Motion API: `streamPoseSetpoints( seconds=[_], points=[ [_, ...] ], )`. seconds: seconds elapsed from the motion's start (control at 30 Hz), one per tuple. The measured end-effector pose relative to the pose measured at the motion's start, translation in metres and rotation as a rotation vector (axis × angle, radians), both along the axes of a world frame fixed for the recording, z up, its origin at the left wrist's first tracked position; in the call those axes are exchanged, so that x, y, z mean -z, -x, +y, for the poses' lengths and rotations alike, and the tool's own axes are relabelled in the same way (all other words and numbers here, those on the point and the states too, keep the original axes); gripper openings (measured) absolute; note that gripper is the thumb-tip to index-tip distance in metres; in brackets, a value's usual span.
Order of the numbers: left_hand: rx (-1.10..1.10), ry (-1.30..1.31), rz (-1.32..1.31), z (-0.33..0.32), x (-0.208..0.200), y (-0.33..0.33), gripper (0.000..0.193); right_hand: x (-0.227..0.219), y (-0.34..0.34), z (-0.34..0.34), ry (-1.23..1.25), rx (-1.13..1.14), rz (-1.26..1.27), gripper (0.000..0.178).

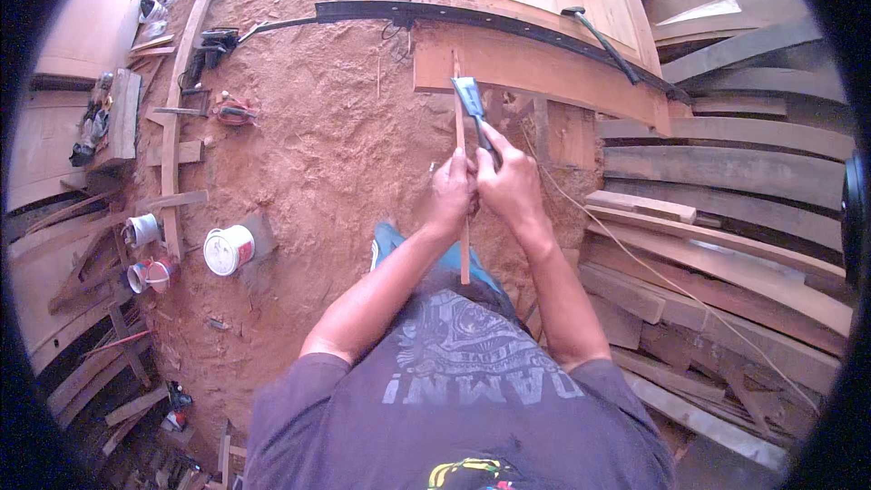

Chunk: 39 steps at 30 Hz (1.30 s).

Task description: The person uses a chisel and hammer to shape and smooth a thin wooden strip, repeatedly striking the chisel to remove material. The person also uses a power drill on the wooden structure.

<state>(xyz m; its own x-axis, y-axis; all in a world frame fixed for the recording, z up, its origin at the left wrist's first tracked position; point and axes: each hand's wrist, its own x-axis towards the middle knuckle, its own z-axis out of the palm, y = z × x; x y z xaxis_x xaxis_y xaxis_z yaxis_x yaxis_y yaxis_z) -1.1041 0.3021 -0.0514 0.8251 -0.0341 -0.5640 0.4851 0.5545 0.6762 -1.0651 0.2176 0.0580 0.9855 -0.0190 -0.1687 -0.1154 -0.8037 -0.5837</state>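
We see the left hand (451,189) curled around a slim wooden strip (465,259), fingers closed on it near its middle. The right hand (511,180) is wrapped around the dark handle of a blue-headed hatchet-like tool (468,98), whose head lies against or just beside the strip's upper part; we cannot tell whether they touch. The two hands sit close together. The strip stands in front of the body, its far end near the edge of the bench (535,63), its near end over the legs.

We judge the strip light and fairly stiff, though thin enough to flex or split along the grain, with rough edges that may leave splinters. We would hold it low, well clear of the blade. The tool looks head-heavy, so we would grip its handle firmly.
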Motion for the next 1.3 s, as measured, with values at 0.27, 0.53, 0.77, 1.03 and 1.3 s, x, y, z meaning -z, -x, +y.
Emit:
streamPoseSetpoints(
  seconds=[0.27,0.53,0.77,1.03,1.3],
  points=[
    [-0.049,-0.108,-0.12,-0.008,0.022,-0.009,0.044,0.04,0.015,-0.009,-0.02,-0.123,-0.285,0.044],
    [-0.025,-0.354,-0.124,0.001,0.029,-0.007,0.048,0.043,0.018,-0.002,-0.018,-0.077,-0.175,0.042],
    [0.012,-0.053,-0.035,0.006,0.015,-0.006,0.046,0.038,-0.038,0.005,-0.083,-0.022,-0.15,0.041],
    [-0.089,-0.013,-0.086,0.001,0.03,-0.006,0.043,0.04,-0.041,0.009,-0.01,-0.007,-0.139,0.043],
    [0.031,0.021,-0.035,0.014,0.005,0.0,0.042,0.039,0.013,0.007,-0.115,0.034,-0.187,0.043]
  ],
)
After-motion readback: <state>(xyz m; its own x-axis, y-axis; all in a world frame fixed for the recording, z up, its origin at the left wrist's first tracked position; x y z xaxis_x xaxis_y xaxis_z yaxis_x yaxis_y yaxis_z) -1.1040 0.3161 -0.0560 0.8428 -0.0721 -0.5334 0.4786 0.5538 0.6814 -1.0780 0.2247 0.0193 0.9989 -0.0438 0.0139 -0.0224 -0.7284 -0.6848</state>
